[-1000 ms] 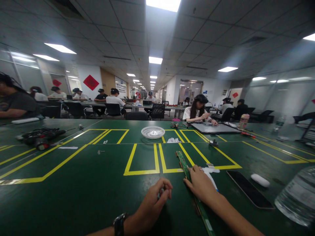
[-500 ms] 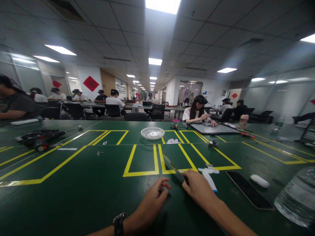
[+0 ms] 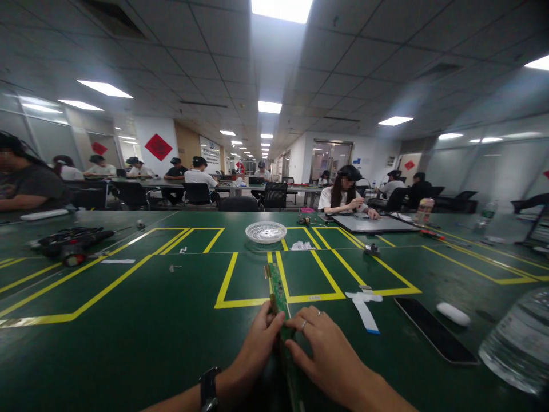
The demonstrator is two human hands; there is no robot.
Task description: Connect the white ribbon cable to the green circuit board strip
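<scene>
A long, narrow green circuit board (image 3: pixel 278 283) extends away from me just above the green table. It has brown and gold-coloured parts along its left edge. My left hand (image 3: pixel 260 337) is closed around that edge, its thumb lying on the board's face. On the opposite side, my right hand (image 3: pixel 315 343) has its fingers bent onto the right edge, with the thumb lower down. Part of the board between and below the hands is hidden or dark. Right of the hands, a white flat ribbon cable (image 3: pixel 366 313) with a blue end lies on the table.
Yellow tape (image 3: pixel 244 303) outlines boxes on the table (image 3: pixel 128 366). A white basket (image 3: pixel 266 232) stands ahead. At right are a phone (image 3: pixel 433 329), a white case (image 3: pixel 453 313) and a large water bottle (image 3: pixel 518 343). Black tools (image 3: pixel 72 243) lie left; a co-worker (image 3: pixel 343 194) sits across.
The board has swung from slanting, in my right hand, to pointing straight ahead with its green face showing. My left hand has closed on it, and my right hand has shifted left along it.
</scene>
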